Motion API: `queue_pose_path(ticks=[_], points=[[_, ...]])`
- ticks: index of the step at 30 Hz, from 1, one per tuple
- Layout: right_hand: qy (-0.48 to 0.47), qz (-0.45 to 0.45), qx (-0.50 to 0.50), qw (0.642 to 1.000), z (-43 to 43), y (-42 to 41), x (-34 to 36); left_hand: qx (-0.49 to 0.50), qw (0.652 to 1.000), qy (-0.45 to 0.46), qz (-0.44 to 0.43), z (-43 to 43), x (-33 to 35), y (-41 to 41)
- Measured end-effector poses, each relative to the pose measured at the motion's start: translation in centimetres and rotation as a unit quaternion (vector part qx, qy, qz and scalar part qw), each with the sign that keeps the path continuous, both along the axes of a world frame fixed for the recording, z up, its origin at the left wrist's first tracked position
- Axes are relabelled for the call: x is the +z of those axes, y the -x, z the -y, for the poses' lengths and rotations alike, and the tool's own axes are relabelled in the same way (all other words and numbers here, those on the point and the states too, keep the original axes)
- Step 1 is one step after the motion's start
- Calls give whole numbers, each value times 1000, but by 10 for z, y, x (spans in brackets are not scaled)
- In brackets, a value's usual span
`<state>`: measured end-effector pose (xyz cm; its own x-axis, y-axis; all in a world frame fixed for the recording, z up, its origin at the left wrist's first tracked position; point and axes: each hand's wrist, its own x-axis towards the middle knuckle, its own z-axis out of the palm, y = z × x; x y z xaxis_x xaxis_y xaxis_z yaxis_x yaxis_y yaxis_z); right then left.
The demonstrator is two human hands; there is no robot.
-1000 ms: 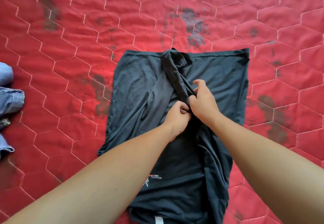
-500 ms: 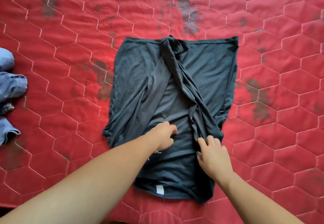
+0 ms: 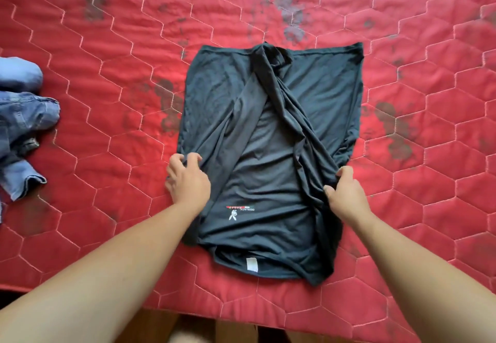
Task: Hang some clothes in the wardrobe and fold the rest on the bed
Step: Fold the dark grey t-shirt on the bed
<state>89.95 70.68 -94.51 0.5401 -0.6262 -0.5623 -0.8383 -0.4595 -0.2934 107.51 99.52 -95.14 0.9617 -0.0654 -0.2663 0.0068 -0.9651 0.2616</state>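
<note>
On red bed (image 3: 107, 47) — left hand (image 3: 188, 183), right hand (image 3: 346, 196) fingers clamped on dark shirt (image 3: 268, 181) side edges; jeans (image 3: 24, 117) well left.

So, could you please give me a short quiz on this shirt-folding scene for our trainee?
1. True or false: the jeans lie on the shirt.
2. What does the right hand grip? A) the shirt's right fold B) the jeans C) nothing
3. Fill in: the left hand grips the shirt's ___ edge.

Key: 1 false, they lie apart from it, off to its left. 2 A. 3 left.
</note>
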Motion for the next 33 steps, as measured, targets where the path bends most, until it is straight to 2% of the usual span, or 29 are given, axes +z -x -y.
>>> queue_pose_path(ticks=[1,3,5,8,12,14,16,18,20,24,27,31,33], points=[[0,-15,3,1000,-1,-3,-1,82,996,16,-35,-5,-4,-4],[-2,-27,22,999,-5,-3,-2,160,982,43,-90,-15,-11,-6],[3,-13,34,999,-8,4,-3,160,979,64,-107,-23,-13,-1],[40,22,18,999,3,22,-1,119,986,77,-87,-29,-4,2],[41,-4,-90,995,23,51,7,25,997,53,-52,-37,7,4],[-2,-25,-142,990,15,62,5,42,997,29,-59,-42,3,17],[-64,-23,-230,971,-6,74,0,124,987,25,-103,-46,-3,39],[-133,-14,-334,933,-33,78,0,215,963,45,-158,-47,-4,61],[-190,-21,-365,911,-52,79,-1,260,942,80,-198,-48,-12,74],[-223,60,-364,902,-50,59,15,264,922,160,-235,-40,-2,63],[-266,145,-416,858,-31,26,50,254,900,270,-229,-28,30,28],[-301,220,-435,820,29,-51,87,310,820,423,-229,10,86,-56],[-338,279,-465,769,62,-100,102,345,754,522,-200,37,109,-105]])
